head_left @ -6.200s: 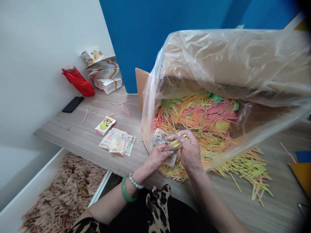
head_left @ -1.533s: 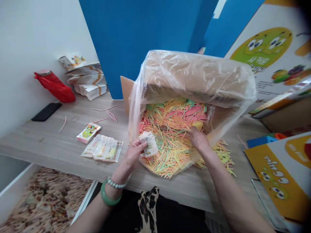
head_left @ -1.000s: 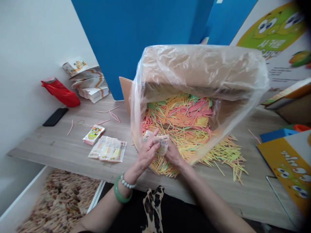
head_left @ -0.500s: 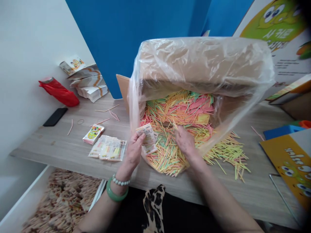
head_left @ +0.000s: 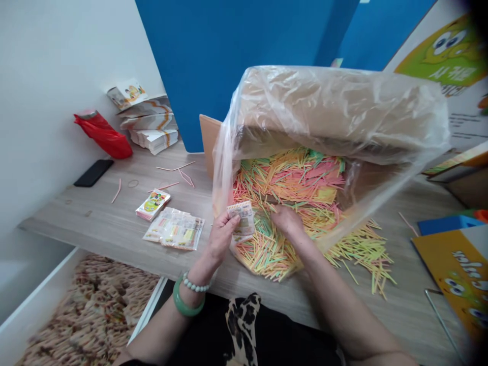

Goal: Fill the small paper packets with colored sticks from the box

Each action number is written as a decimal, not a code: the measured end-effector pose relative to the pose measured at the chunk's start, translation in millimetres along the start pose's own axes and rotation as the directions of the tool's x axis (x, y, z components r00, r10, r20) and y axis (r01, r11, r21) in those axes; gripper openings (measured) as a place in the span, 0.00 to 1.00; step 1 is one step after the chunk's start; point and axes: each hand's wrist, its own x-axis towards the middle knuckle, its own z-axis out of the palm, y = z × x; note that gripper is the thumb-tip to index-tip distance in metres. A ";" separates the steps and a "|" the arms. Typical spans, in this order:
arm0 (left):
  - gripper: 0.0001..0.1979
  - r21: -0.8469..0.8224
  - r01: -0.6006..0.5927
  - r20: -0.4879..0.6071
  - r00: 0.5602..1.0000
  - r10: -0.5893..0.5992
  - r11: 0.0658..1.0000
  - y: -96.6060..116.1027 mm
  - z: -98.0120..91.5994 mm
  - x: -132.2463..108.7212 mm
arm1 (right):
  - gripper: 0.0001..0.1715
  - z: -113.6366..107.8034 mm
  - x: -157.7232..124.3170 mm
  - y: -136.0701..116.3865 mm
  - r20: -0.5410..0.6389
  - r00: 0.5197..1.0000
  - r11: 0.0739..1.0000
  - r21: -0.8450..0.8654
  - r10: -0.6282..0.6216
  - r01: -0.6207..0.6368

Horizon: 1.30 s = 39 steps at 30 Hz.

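Note:
My left hand (head_left: 221, 236) pinches a small printed plastic packet (head_left: 242, 220) upright at the mouth of a clear plastic bag (head_left: 335, 107) that lines a tipped cardboard box. My right hand (head_left: 287, 222) rests palm down on the heap of thin coloured sticks (head_left: 293, 188) that spills from the bag; its fingers curl into the sticks, and what they hold is hidden. A green bangle and a white bead bracelet sit on my left wrist.
Filled packets (head_left: 174, 230) and a small stack of empty ones (head_left: 153, 204) lie on the wooden table (head_left: 95, 218) to the left. Further back are paper stacks (head_left: 152, 124), a red bag (head_left: 104, 135) and a black phone (head_left: 93, 173). A bin of packets (head_left: 84, 315) sits below left; printed cartons (head_left: 457, 264) stand right.
My hands met at the packet a second ago, then parted. The right hand went back onto the sticks while the left kept the packet upright. The view shifted slightly.

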 end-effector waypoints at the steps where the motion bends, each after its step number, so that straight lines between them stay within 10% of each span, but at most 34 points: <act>1: 0.18 -0.008 0.003 -0.001 1.000 -0.003 1.000 -0.4 -1.1 0.5 | 0.18 1.6 2.8 6.2 -0.042 0.999 0.994 0.106 -0.020 0.024; 7: 0.19 -0.063 0.020 0.002 1.000 -0.020 0.998 -1.6 -3.1 3.6 | 0.15 18.7 10.7 25.0 -0.365 0.880 0.801 0.402 -0.304 0.443; 15: 0.15 0.060 -0.082 0.017 0.997 0.081 0.995 4.6 0.0 5.4 | 0.11 31.5 -17.8 -4.9 -0.385 0.875 0.458 0.747 -0.294 0.483; 24: 0.16 0.460 -0.504 0.526 0.818 0.232 0.731 -18.7 31.5 22.6 | 0.13 76.8 -8.2 -6.0 -0.332 0.902 0.295 0.864 -0.277 0.409; 32: 0.11 0.211 -0.180 0.197 0.971 0.138 0.961 -14.2 17.5 28.5 | 0.08 58.9 -18.5 -0.1 -0.392 0.898 0.417 0.795 -0.199 0.440; 39: 0.12 0.025 0.110 0.038 0.993 -0.111 0.994 -6.7 19.2 20.3 | 0.11 59.2 -21.8 3.9 -0.321 0.857 0.573 0.642 -0.404 0.510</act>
